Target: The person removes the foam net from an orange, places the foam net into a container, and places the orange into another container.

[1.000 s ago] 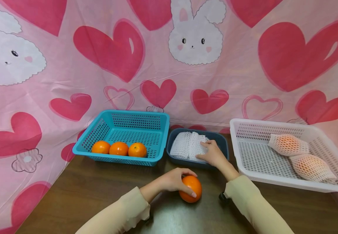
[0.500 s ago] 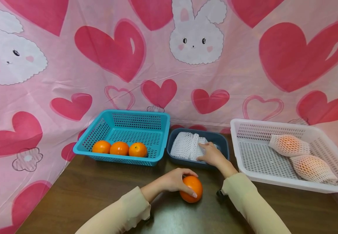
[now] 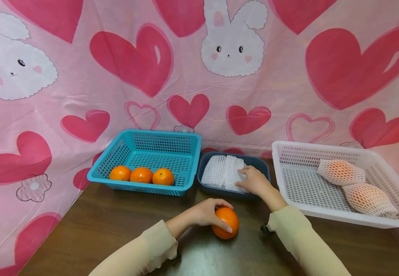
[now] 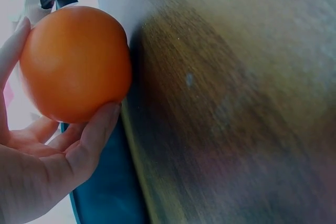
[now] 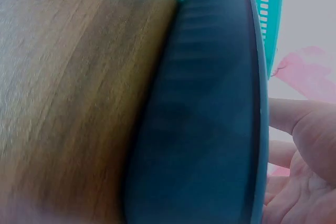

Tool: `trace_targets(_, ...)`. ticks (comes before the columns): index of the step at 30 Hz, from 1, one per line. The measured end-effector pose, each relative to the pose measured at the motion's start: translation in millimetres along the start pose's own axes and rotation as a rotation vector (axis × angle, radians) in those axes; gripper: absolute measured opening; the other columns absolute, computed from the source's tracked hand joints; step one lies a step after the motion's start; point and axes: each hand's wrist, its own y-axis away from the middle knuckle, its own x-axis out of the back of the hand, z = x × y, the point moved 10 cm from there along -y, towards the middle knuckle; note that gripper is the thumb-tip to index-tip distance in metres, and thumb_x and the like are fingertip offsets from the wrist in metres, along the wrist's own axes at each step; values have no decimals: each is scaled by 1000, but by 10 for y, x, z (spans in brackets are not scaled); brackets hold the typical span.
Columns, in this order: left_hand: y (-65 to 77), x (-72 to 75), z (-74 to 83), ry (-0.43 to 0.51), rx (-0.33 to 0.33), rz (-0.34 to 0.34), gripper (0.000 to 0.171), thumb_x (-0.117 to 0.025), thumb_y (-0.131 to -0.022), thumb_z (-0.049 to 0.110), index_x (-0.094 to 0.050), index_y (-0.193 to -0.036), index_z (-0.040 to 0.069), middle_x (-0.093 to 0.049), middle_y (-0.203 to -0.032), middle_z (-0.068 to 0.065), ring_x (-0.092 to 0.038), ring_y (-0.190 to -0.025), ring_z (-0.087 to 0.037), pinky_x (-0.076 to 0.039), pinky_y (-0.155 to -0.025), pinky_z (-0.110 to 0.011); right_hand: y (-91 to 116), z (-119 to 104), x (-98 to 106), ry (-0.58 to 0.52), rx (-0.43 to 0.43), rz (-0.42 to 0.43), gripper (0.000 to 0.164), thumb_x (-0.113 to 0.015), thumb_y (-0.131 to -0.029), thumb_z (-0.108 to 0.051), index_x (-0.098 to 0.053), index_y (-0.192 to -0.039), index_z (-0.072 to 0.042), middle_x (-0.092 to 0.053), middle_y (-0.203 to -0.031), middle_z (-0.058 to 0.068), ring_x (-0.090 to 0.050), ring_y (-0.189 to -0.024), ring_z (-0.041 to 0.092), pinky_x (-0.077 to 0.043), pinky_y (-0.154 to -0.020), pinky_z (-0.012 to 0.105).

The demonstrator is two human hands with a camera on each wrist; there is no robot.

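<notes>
My left hand (image 3: 203,213) grips a large orange (image 3: 229,223) on the table, thumb on the near side and fingers over the far side. The left wrist view shows the orange (image 4: 79,64) close up, with fingers (image 4: 97,129) curled against its lower side. Over the small dark blue tray (image 3: 216,190), my right hand (image 3: 257,181) reaches in and touches the white foam fruit nets (image 3: 215,171). Its thumb and fingers stand apart. In the right wrist view the tray's wall (image 5: 197,108) hides the fingertips and the nets.
A turquoise basket (image 3: 161,134) at the left holds 3 oranges (image 3: 141,175) along its front. To the right stands a white basket (image 3: 309,209) with 2 netted fruits (image 3: 368,197). A pink heart-patterned cloth (image 3: 182,82) hangs behind the brown table (image 3: 116,226).
My right hand shifts slightly among the foam nets and now sits a little farther right. The nets' right edge moves a little. My left hand and its orange stay in place.
</notes>
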Motion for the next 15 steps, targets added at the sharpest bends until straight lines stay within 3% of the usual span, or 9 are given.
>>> trace_targets(15,9,34,-6,-23,-11,57,59,-88,-71,61,-68,-122,41,-66,-114,14,-60,-100,-15,-51,-84,-33,98,-86,168,-31,63,49,49,-71,-96,-20,-61,-136,7,-57,-136,31,-55,-123,46,-45,-102,60)
